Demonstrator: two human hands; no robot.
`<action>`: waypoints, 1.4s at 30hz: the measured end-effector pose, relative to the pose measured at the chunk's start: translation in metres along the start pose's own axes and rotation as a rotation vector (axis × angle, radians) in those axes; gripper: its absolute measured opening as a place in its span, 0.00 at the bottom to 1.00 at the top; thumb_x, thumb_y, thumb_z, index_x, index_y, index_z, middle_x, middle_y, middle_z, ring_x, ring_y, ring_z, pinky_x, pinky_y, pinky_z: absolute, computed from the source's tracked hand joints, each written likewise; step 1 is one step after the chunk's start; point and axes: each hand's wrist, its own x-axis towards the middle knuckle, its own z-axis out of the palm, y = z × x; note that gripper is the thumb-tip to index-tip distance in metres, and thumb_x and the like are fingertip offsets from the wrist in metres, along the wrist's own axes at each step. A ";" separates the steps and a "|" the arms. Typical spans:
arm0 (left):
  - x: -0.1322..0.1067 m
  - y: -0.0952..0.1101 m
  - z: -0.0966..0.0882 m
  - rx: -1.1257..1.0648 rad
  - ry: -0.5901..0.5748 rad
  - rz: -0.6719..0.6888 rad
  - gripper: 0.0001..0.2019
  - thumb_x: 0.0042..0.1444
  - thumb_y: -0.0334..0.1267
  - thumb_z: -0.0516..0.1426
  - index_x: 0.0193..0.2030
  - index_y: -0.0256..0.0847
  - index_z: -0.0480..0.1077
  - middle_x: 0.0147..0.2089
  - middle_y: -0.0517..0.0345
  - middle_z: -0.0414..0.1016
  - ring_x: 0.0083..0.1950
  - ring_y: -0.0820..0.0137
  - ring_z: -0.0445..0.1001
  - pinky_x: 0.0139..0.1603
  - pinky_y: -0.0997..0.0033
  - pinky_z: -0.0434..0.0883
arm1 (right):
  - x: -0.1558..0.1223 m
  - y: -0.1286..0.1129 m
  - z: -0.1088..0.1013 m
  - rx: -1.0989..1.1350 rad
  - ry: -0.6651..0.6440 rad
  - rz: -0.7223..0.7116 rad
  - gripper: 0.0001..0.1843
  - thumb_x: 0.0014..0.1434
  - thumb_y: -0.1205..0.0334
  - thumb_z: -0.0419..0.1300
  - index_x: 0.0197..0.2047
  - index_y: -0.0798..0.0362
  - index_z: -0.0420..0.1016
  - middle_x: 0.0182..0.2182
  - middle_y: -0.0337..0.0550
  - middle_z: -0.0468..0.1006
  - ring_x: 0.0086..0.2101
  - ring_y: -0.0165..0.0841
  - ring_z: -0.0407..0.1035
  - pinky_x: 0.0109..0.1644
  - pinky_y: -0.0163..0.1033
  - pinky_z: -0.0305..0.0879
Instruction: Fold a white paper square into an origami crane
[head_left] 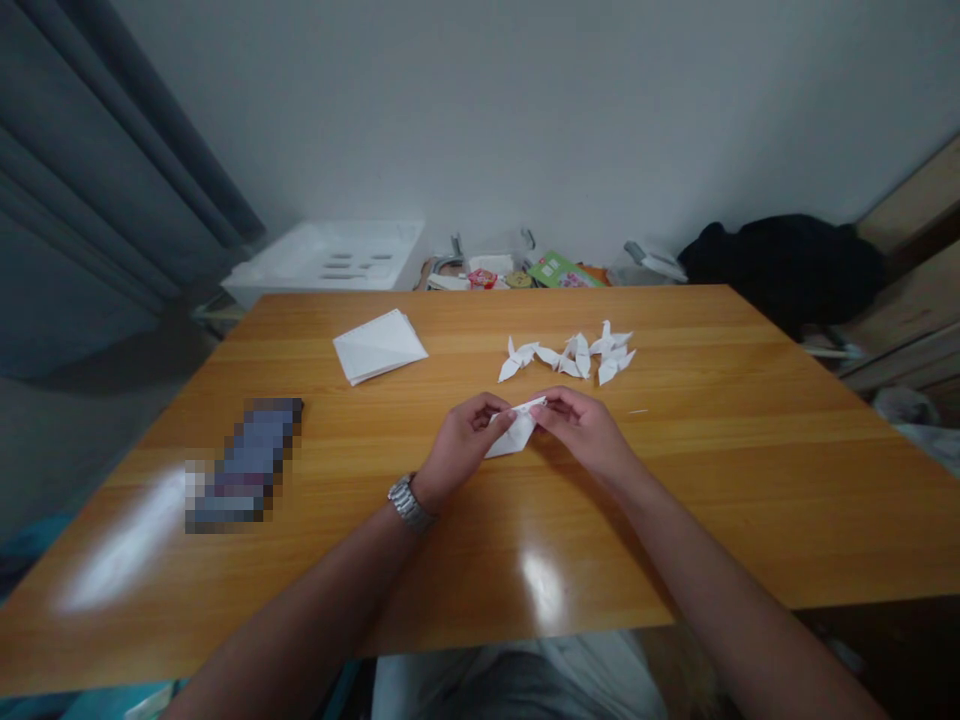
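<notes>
A small piece of folded white paper (514, 434) is pinched between my two hands above the middle of the wooden table (720, 450). My left hand (466, 440), with a metal watch (410, 502) on its wrist, grips the paper's left part, thumb on top. At the upper right edge, the thumb and fingers of my right hand (583, 424) close on the same paper. Just beyond my hands lie several white paper cranes (576, 354) in a loose row. Farther left rests a stack of white paper sheets (379, 346).
A pixelated phone-like dark object (251, 460) lies at the table's left. Behind the far edge are a white plastic tray (330, 255), a green booklet (562, 270) and small packets. A black cloth heap (787, 265) sits at the back right, a grey curtain (97, 150) at left.
</notes>
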 end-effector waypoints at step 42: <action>-0.001 0.004 0.004 -0.006 -0.006 0.041 0.14 0.58 0.47 0.62 0.34 0.37 0.71 0.31 0.58 0.74 0.32 0.73 0.71 0.33 0.75 0.67 | -0.004 0.001 0.007 -0.034 -0.012 -0.024 0.14 0.59 0.48 0.64 0.36 0.50 0.74 0.33 0.40 0.78 0.35 0.34 0.73 0.41 0.39 0.72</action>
